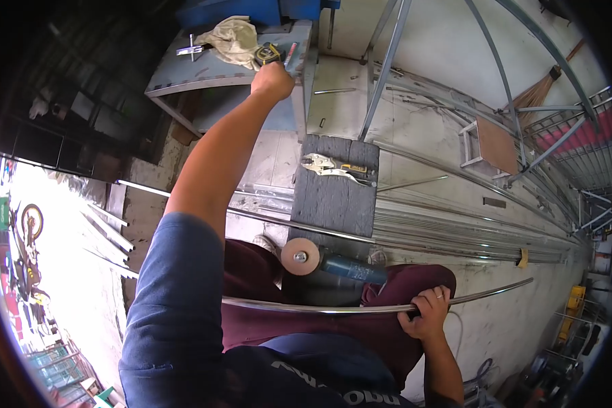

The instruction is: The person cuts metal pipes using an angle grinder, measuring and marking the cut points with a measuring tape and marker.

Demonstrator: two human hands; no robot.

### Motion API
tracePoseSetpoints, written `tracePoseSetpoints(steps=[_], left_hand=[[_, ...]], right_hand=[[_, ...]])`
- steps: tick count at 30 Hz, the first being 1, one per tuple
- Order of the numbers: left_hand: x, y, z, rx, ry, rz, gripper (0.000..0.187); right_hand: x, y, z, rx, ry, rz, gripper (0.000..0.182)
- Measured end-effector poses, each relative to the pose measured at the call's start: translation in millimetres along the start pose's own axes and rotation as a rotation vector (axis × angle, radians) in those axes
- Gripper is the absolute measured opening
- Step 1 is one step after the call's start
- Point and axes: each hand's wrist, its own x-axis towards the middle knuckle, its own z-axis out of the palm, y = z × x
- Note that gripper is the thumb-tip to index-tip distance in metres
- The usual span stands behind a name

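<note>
My left hand reaches far forward to the metal table, fingers curled round a black-and-yellow tape measure. A slim red-and-white stick, perhaps a marker, shows beside the thumb. Near my right knee, my right hand is wrapped round a long shiny metal tube that lies across my lap. An angle grinder with a tan disc sits in front of me, between my legs. Locking pliers rest on the dark wooden board beyond it.
The metal table holds a crumpled cloth and a small metal T-shaped piece. Long metal tubes lie across the floor. A grey metal frame, a small stool and a broom stand at the right.
</note>
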Motion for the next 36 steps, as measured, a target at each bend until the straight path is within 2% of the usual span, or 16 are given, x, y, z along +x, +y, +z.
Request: tracePoseSetpoints(steps=[5, 9, 12, 15, 16, 18, 20, 24, 25, 28, 29, 32, 36], left_hand=[[52.2, 10.7, 39.1, 0.22, 0.067, 0.064, 0.037], [63.5, 15.0, 42.1, 0.303, 0.078, 0.153, 0.032], [72.3, 16.2, 54.8, 0.339, 0.251, 0.182, 0.034], [92.2, 11.3, 37.7, 0.467, 0.342, 0.365, 0.039], [78.3, 20.1, 11.0, 0.323, 0.286, 0.312, 0.051], [92.4, 20.1, -8.7, 0.118, 0.28, 0.098, 0.059], [109.2, 6.2, -13.3, 0.061, 0.304, 0.087, 0.063], [134.1, -22.4, -5.0, 0.062, 0.346, 0.148, 0.055], [134.2, -23.0, -7.1, 0.096, 0.264, 0.113, 0.065], [114.6, -32.0, 19.5, 0.433, 0.44, 0.177, 0.088], [115.4, -33.0, 21.2, 0.407, 0.252, 0.096, 0.11], [133.3, -41.6, 25.9, 0.259, 0.15, 0.058, 0.103], [96.2, -25.1, 4.6, 0.333, 0.243, 0.161, 0.087]], right_hand=[[6.2, 14.5, 2.2, 0.017, -0.003, 0.027, 0.037], [14.6, 21.8, 1.1, 0.029, -0.027, 0.028, 0.038], [18.0, 26.5, 2.3, 0.039, -0.028, 0.023, 0.037], [21.0, 27.8, 4.6, 0.045, -0.024, 0.029, 0.037], [20.7, 27.0, 3.9, 0.044, -0.027, 0.034, 0.036], [19.9, 26.7, 4.2, 0.043, -0.029, 0.04, 0.036], [21.3, 27.0, 4.8, 0.047, -0.023, 0.041, 0.035], [23.9, 25.6, 4.6, 0.052, -0.011, 0.044, 0.034], [23.8, 24.7, 4.6, 0.049, -0.012, 0.045, 0.034], [22.1, 25.7, 4.9, 0.024, -0.019, 0.048, 0.036], [21.3, 25.8, 5.1, 0.025, -0.015, 0.049, 0.036], [24.2, 25.1, 5.0, 0.025, -0.007, 0.045, 0.035], [25.7, 22.7, 3.3, 0.022, -0.001, 0.042, 0.035]])
